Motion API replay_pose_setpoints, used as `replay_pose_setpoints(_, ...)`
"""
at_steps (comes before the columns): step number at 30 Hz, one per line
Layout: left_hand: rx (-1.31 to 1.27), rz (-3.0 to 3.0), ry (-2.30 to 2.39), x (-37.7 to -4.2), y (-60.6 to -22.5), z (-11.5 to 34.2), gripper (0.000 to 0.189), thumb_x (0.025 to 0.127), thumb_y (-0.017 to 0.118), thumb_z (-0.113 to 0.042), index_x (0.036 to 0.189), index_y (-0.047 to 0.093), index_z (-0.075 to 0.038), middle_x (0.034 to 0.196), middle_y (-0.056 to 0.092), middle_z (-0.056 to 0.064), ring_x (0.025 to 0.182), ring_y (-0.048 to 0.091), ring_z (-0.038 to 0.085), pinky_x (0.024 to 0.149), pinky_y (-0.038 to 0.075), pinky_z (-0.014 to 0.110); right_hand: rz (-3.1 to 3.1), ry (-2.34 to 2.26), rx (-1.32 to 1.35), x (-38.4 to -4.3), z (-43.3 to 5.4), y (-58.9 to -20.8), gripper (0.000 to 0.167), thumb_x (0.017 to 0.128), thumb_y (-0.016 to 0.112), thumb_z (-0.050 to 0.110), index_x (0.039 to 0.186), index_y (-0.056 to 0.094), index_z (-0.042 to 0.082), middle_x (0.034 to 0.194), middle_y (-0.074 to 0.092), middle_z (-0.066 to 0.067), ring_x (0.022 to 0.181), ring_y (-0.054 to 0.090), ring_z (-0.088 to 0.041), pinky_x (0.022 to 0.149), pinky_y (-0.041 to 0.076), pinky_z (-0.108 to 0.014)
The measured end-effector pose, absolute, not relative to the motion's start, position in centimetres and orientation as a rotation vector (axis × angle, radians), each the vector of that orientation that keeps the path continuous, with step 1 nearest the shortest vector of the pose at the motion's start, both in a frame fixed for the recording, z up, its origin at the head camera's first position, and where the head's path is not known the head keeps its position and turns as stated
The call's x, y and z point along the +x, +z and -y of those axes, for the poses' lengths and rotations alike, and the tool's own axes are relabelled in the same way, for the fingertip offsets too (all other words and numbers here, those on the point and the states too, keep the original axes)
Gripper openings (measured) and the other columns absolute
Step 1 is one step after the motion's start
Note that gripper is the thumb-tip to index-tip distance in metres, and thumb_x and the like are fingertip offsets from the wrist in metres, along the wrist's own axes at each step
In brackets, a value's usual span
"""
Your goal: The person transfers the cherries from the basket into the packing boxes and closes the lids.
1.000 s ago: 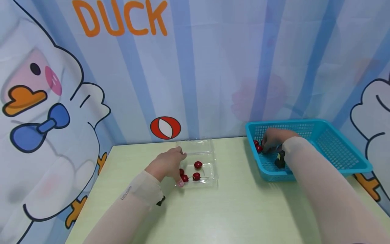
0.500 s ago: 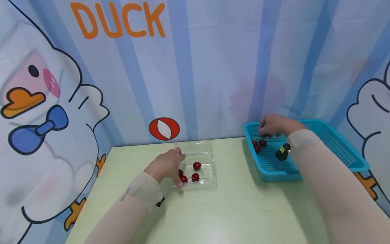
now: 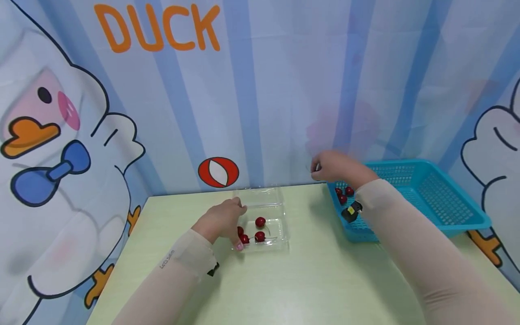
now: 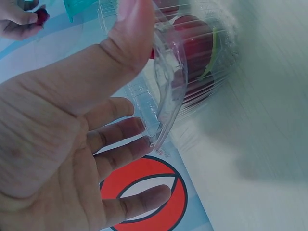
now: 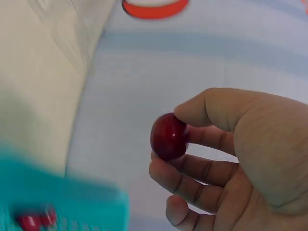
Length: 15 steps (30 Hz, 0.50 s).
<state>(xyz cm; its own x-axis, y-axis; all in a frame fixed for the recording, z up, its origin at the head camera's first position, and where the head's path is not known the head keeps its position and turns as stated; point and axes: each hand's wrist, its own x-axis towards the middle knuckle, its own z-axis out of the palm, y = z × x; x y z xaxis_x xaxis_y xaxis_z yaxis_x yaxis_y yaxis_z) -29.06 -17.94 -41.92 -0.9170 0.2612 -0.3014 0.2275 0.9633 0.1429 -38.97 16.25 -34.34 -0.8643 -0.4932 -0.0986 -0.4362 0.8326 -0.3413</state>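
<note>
Between the thumb and fingers of my right hand (image 3: pixel 336 168) is a dark red cherry (image 5: pixel 169 136), pinched in the air just past the left rim of the blue basket (image 3: pixel 451 198). The head view mostly hides that cherry behind the fingers. My left hand (image 3: pixel 221 220) rests at the left side of a clear plastic box (image 3: pixel 278 225), its lid (image 3: pixel 260 197) laid back. In the left wrist view the thumb (image 4: pixel 130 33) touches the box's edge while the fingers stretch out fairly straight. Several red cherries (image 3: pixel 260 222) with thin stems lie inside the box.
A few more cherries (image 3: pixel 349 191) lie in the basket's left end. The pale table (image 3: pixel 284 289) backs onto a printed duck curtain (image 3: pixel 276 90). Small dark wrist cameras (image 3: pixel 351 211) hang below both sleeves.
My right hand has lifted out of the basket and swung left over its rim, carrying a cherry. My left hand and the box have stayed in place.
</note>
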Motion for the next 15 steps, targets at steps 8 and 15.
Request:
replay_pose_setpoints(8, 0.370, -2.791, 0.153, -29.1, -42.1, 18.1, 0.117, 0.071, 0.111, -0.035, 0.171, 0.053, -0.016, 0.163, 0.057, 0.012, 0.144, 0.057, 0.031, 0.115, 0.062, 0.055, -2.748, -0.382, -0.939, -36.7, -9.6, -36.6, 0.016, 0.108, 0.069, 0.015, 0.115, 0.081, 0.008, 0.110, 0.081, -0.007, 0.091, 0.069, -0.018, 0.086, 0.063, -0.039)
replay_pose_setpoints(15, 0.364, -2.793, 0.145, -29.4, -42.1, 17.9, 0.118, 0.069, 0.112, -0.038, 0.170, 0.055, -0.017, 0.159, 0.059, 0.011, 0.140, 0.058, 0.029, 0.114, 0.062, 0.053, -2.614, -0.329, -1.152, -34.8, -5.5, -38.9, 0.012, 0.104, 0.082, 0.013, 0.115, 0.085, 0.010, 0.105, 0.082, -0.001, 0.092, 0.073, -0.014, 0.089, 0.067, -0.033)
